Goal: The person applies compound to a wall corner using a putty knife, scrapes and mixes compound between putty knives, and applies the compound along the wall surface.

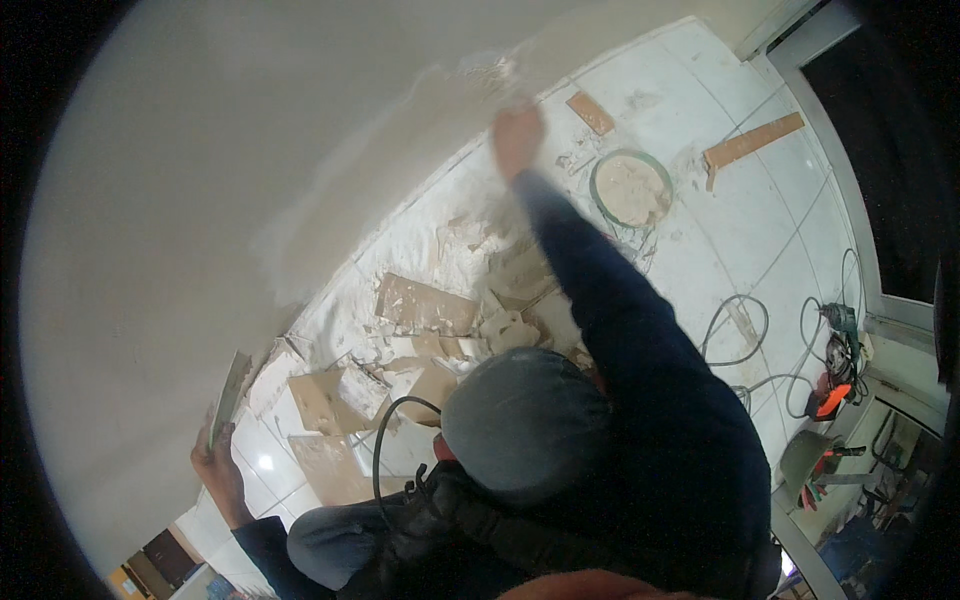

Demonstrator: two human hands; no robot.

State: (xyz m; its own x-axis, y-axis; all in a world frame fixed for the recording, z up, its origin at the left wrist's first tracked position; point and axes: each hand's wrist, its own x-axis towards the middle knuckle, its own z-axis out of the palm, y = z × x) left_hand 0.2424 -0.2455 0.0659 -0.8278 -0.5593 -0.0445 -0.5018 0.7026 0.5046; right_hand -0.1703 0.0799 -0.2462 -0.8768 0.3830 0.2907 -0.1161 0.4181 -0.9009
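Observation:
My right hand (517, 135) is stretched far out on a dark blue sleeve, up against the pale plastered wall (230, 170). It is blurred, and whatever it holds is too smeared to make out. My left hand (215, 468) is low at the left, close to the wall, and grips a flat, thin trowel-like blade (230, 395) that points upward. A grey cap (525, 420) and dark jacket fill the lower middle of the view.
A round bucket of pale plaster (630, 188) stands on the white tiled floor (740, 230). Cardboard pieces (425, 303) and plaster droppings lie along the wall's foot. Wooden boards (752, 142), coiled cables (740, 330) and power tools (835, 350) lie to the right.

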